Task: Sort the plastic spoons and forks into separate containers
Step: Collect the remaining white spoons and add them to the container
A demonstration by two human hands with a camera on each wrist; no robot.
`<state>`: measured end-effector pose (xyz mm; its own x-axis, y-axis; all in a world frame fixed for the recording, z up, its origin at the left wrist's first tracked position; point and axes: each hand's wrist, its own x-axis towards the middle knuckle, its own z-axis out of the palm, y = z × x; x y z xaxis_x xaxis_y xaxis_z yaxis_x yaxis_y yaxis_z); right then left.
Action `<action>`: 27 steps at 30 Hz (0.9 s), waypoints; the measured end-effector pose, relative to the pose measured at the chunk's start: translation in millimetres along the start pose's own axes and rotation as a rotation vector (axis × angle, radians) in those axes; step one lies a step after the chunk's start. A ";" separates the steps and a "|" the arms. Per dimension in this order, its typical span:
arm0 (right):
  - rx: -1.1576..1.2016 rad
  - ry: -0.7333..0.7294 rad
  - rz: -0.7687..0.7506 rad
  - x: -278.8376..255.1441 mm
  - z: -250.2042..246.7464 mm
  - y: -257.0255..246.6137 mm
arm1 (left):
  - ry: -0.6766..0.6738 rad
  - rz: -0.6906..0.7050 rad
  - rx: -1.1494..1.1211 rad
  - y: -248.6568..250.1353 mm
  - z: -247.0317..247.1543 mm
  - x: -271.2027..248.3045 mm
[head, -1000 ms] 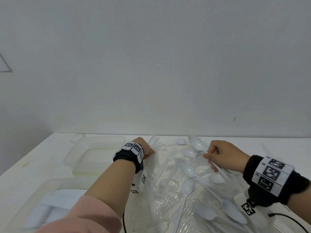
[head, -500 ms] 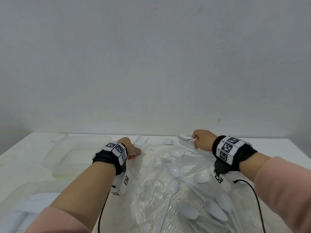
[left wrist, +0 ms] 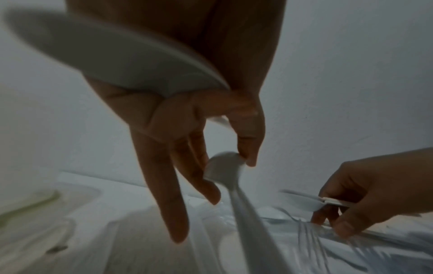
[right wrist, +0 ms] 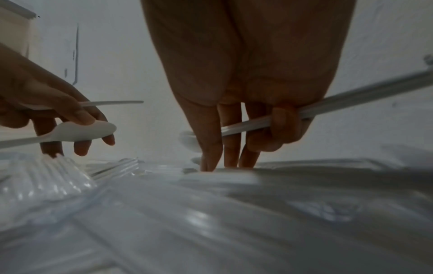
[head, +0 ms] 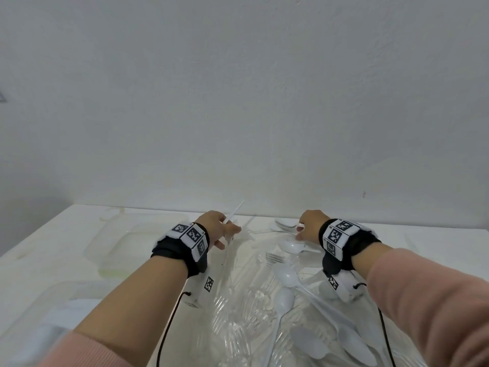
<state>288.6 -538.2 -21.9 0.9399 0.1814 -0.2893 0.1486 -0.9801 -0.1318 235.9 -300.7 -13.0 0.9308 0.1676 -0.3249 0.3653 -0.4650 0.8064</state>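
Note:
White plastic spoons [head: 287, 278] and clear forks [head: 274, 258] lie heaped on the table in front of me. My left hand [head: 225, 234] hovers at the heap's far left and grips a white spoon whose handle [head: 234, 213] sticks up. In the left wrist view it [left wrist: 229, 176] pinches a second spoon [left wrist: 225, 165] by the bowl. My right hand [head: 301, 231] reaches down at the far side of the heap. In the right wrist view its curled fingers [right wrist: 283, 122] hold a spoon handle [right wrist: 339, 103] while straight fingertips [right wrist: 211, 163] touch the pile.
A clear, shallow container [head: 132, 242] stands left of the heap. A second clear container [head: 39, 300] at the near left holds white pieces. The white wall [head: 238, 102] closes off the table's far edge. Cables [head: 169, 321] run from both wristbands.
My right hand moved from the heap's near middle to its far side, still holding a spoon. My left hand stayed at the far left, and a spoon handle now sticks up from it.

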 end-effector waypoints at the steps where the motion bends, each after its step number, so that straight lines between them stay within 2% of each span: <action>1: -0.015 0.000 -0.002 -0.4 -0.3 -1.4 | -0.013 -0.002 -0.012 1.0 2.0 -2.1; 6: -0.052 0.003 0.003 0.7 0.6 -3.7 | -0.045 -0.005 -0.053 9.7 10.5 -13.9; 11: 0.016 0.063 -0.007 -8.9 -5.2 2.0 | -0.108 -0.005 -0.139 10.8 1.7 -19.9; 17: 0.179 0.004 -0.090 -54.4 -10.8 9.7 | -0.076 0.038 -0.137 0.4 -6.3 -35.0; 22: 0.326 -0.101 -0.160 -106.6 -1.4 5.8 | -0.125 0.029 -0.109 -5.9 2.3 -51.4; 27: 0.188 -0.074 -0.174 -129.1 26.6 6.9 | -0.176 0.038 -0.056 -6.1 19.8 -69.8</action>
<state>160.1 -566.3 -10.7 0.8793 0.3582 -0.3140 0.2399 -0.9024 -0.3578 168.4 -326.8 -5.0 0.9284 -0.0061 -0.3715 0.3351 -0.4182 0.8443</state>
